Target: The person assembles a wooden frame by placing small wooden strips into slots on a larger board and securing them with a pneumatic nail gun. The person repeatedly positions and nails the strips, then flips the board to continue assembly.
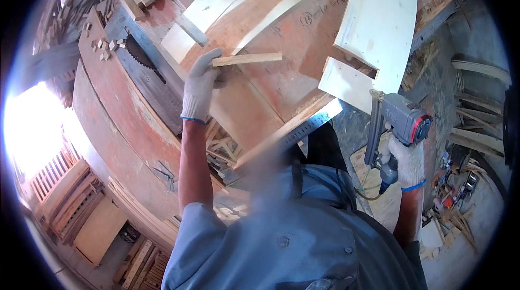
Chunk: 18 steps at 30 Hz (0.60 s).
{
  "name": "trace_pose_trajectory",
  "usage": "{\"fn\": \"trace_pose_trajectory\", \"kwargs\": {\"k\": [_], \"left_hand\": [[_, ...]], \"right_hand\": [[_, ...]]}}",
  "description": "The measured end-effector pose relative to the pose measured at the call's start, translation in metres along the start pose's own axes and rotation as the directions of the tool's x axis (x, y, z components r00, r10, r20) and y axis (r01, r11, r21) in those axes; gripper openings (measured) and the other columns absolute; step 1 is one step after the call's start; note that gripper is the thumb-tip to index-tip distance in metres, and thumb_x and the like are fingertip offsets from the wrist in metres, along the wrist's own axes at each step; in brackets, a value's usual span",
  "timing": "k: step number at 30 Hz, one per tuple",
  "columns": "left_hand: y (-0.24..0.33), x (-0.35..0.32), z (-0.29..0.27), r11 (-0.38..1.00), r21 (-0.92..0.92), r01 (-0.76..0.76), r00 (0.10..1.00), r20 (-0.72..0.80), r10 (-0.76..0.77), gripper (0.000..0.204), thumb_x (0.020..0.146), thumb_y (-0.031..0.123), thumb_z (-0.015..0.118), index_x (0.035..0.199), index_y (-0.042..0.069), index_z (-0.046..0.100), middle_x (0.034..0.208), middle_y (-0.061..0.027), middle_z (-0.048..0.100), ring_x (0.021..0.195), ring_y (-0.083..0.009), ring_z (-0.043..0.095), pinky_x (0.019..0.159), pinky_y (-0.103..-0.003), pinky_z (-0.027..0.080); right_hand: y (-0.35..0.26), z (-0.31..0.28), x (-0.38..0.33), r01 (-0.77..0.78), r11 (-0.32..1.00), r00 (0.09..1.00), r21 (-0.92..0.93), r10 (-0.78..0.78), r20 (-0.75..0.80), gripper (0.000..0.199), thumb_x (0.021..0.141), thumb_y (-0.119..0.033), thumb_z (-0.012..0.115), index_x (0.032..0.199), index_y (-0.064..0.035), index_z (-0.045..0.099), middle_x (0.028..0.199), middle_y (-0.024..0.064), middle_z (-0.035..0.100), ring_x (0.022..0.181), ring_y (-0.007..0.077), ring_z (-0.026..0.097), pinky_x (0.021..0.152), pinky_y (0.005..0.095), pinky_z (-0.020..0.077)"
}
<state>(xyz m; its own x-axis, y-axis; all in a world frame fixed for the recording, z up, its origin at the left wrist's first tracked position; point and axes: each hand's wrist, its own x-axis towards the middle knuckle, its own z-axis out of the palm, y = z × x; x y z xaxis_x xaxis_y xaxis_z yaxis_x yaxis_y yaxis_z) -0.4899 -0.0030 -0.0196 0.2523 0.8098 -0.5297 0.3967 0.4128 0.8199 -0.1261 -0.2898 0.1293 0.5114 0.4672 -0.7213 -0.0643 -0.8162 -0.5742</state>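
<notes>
While the left hand [200, 85] is pinching a strip [252, 59] by one end, fingers closed, the right hand [407, 161] is gripping a nailer [401, 115], fingers wrapped round it.

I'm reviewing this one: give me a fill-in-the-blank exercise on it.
The left hand holds a narrow strip made of ____.
The right hand grips a grey nail gun with a ____ ring.
The pale gloves have ____ edging at the wrists.
Missing words: wood; red; blue.
</notes>
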Motion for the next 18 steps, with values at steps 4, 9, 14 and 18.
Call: {"fn": "trace_pose_trajectory", "kwargs": {"k": [4,9,14,18], "left_hand": [[-0.014,0.003,-0.005,0.891,-0.45,0.064,0.989,0.147,0.004,0.047,0.102,0.011,0.06,0.148,-0.001,0.058,0.126,-0.0124,0.071,0.101,-0.0207,0.072,0.091,-0.034,0.06],[-0.01,-0.004,0.017,0.916,-0.402,0.002,0.998,0.057,0.023,0.052,0.103,0.02,0.063,0.148,-0.005,0.055,0.128,-0.0158,0.068,0.11,-0.0252,0.071,0.095,-0.036,0.059],[0.001,-0.015,0.043,0.941,-0.326,-0.087,0.996,-0.045,0.076,0.043,0.1,0.009,0.064,0.14,-0.004,0.06,0.127,-0.0129,0.067,0.111,-0.0226,0.07,0.094,-0.033,0.059],[0.01,-0.023,0.064,0.974,-0.214,-0.077,0.996,0.033,0.086,0.044,0.1,0.008,0.064,0.142,-0.005,0.06,0.127,-0.0131,0.067,0.111,-0.0224,0.069,0.093,-0.033,0.06]], "right_hand": [[0.001,0.003,-0.002,-0.01,0.999,1.0,0.042,0.011,-0.02,0.008,0.091,-0.01,0.068,0.088,-0.004,0.071,0.073,0.0045,0.069,0.066,0.0143,0.064,0.067,0.0299,0.0508],[0.005,0.003,-0.006,0.012,0.996,1.0,0.089,-0.013,0.006,0.028,0.093,-0.006,0.067,0.12,0.0009,0.068,0.078,0.0056,0.07,0.071,0.0138,0.066,0.068,0.0306,0.0518],[0.057,-0.001,-0.001,-0.042,0.972,0.999,0.232,0.035,0.034,0.03,0.095,-0.003,0.067,0.124,0.003,0.067,0.081,0.0054,0.07,0.072,0.0132,0.065,0.066,0.0288,0.051],[0.067,0.007,-0.006,-0.021,0.949,0.999,0.316,0.007,0.044,0.027,0.092,0.001,0.07,0.118,0.0035,0.065,0.082,0.0052,0.069,0.074,0.0129,0.065,0.066,0.0295,0.052]]}}
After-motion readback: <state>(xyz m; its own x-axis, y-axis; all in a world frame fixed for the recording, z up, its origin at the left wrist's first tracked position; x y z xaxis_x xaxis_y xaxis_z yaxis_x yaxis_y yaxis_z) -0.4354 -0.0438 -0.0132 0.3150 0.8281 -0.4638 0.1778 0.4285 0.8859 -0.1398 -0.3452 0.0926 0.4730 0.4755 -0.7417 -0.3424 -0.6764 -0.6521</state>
